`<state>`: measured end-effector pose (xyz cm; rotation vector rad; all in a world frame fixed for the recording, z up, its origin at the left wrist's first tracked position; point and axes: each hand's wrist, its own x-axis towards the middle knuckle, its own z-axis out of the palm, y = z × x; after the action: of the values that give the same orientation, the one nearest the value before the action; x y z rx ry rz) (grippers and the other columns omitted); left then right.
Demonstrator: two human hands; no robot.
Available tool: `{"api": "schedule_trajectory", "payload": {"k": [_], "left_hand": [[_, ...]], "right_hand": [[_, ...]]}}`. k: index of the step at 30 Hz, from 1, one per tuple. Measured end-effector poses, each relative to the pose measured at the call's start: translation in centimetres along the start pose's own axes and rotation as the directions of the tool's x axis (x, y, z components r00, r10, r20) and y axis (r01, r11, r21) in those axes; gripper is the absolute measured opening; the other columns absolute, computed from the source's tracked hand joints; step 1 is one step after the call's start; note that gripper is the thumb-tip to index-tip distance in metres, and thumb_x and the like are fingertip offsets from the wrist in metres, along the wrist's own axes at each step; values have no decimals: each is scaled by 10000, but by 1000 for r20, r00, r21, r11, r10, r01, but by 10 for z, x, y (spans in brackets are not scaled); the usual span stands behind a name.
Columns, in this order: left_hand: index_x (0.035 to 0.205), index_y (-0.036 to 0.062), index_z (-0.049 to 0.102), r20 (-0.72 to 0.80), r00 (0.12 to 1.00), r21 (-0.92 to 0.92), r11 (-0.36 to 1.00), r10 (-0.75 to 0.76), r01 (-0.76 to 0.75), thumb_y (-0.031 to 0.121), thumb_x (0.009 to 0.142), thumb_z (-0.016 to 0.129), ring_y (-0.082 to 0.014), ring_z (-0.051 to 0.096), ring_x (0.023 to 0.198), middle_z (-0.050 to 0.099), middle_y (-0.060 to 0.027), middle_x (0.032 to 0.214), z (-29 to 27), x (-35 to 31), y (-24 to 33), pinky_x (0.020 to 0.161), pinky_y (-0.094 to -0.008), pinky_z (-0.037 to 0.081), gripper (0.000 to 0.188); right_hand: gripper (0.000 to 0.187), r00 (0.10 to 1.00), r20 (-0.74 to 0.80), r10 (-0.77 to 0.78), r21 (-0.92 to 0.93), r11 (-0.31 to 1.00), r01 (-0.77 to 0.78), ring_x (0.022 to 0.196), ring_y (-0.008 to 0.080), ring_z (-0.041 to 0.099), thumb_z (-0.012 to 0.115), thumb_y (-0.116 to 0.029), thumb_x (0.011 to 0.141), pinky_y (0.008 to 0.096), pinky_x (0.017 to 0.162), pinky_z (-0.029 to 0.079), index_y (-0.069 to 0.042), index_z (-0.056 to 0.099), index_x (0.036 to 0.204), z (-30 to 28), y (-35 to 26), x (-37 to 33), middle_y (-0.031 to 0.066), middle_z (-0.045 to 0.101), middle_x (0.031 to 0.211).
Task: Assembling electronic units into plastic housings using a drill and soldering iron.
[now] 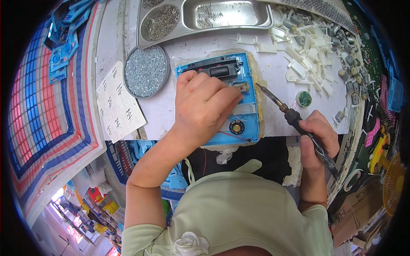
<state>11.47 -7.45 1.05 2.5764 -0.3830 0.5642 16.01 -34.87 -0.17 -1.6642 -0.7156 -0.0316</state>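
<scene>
A blue plastic housing [251,112] lies on the table in front of me. It holds a black cylindrical part [220,71], a small speaker-like disc [236,126] and thin wires. Over its left side is my left hand [205,104], thumb and fingertips pinched together beside a small cream-coloured part [242,87]; whatever they grip is too small or hidden to make out. My right hand [318,138] is wrapped round the dark handle of a soldering iron [292,117]. The iron's tip points up and left, just right of the housing and apart from it.
A round dish of small metal pins [146,71] stands left of the housing. Behind is a steel compartment tray [185,36] with small metal parts. White plastic pieces [305,59] and small grey motors [350,70] pile up at right, near a small green-filled tub [303,99].
</scene>
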Motion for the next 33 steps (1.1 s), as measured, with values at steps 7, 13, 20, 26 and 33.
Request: {"api": "schedule_trajectory", "payload": {"k": [7, 13, 20, 26, 33], "left_hand": [[877, 129, 707, -49, 997, 21, 998, 65, -64, 102, 698, 820, -193, 565, 741, 617, 12, 812, 9, -2, -3, 803, -384, 391, 213], [873, 122, 697, -54, 997, 19, 998, 60, -59, 96, 699, 820, -196, 568, 746, 614, 3, 823, 11, -1, -3, 786, -381, 386, 214], [885, 118, 687, -40, 997, 15, 998, 64, -63, 84, 709, 816, -200, 569, 744, 619, 2, 830, 10, -2, -5, 786, -383, 386, 222], [884, 119, 688, -47, 997, 17, 998, 54, -53, 83, 708, 817, -199, 576, 747, 631, 2, 841, 11, -2, -5, 796, -386, 388, 221], [897, 118, 705, -52, 997, 3, 999, 49, -49, 59, 700, 837, -196, 595, 744, 652, -6, 850, 10, -2, -5, 782, -375, 391, 244]], "right_hand": [[217, 1000, 14, -16, 14, 1000, 16, 598, 203, 541, 692, -30, 769, 304, 546, 409, 51, 695, 971, 1, 0, 3, 107, 627, 728], [221, 999, 32, -20, 6, 1000, 20, 587, 207, 533, 697, -30, 767, 308, 536, 402, 45, 698, 975, 2, -2, 2, 89, 605, 697], [225, 997, 75, -14, 11, 1000, 13, 577, 211, 522, 696, -33, 781, 317, 533, 401, 36, 699, 995, 3, -5, 3, 76, 578, 668], [223, 994, 106, -37, 33, 999, 33, 576, 215, 526, 690, -30, 786, 320, 533, 402, 36, 693, 998, 7, -5, 6, 80, 575, 662], [238, 994, 86, -61, 27, 998, 59, 566, 214, 523, 688, -23, 781, 317, 529, 399, 39, 689, 1011, 8, -5, 5, 76, 573, 651]]}}
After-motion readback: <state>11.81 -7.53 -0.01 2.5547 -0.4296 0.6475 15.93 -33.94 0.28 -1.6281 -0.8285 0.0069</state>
